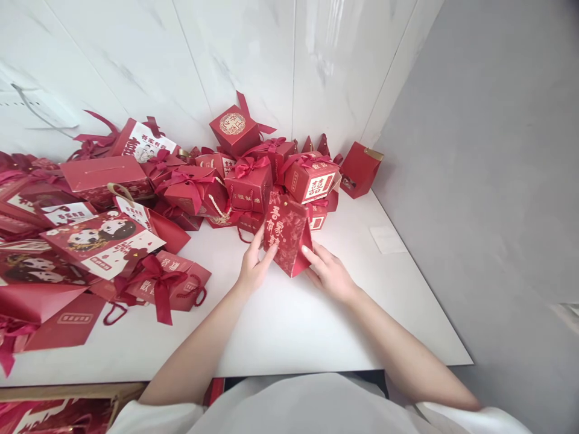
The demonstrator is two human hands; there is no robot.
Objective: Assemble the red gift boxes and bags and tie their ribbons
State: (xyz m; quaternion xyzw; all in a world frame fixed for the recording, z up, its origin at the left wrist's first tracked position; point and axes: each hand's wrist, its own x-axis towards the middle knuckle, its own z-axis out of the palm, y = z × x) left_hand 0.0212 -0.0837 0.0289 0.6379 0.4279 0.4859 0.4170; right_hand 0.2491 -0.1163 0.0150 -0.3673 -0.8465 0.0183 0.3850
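Head view: over the flat white surface (289, 340), left grip (255, 263) and right grip (333, 274) hold opposite sides of a red, floral-printed, wedge-shaped paperboard box (289, 241), probably light, stiff yet crushable, best taken by its edges.

Bright, soft light; glare on wall (253, 54)

The setting is an indoor work corner; whether it belongs to a home or a shop cannot be determined. Indicators: a plain white tabletop (307, 340) beneath the left hand (254, 265) and right hand (332, 274), a marble-patterned wall (253, 54) beyond them, and a grey wall (488, 181) to their right. Red gift boxes (194, 193) are massed left of and beyond the hands. An open carton (67, 393) sits below the table edge, to their left.
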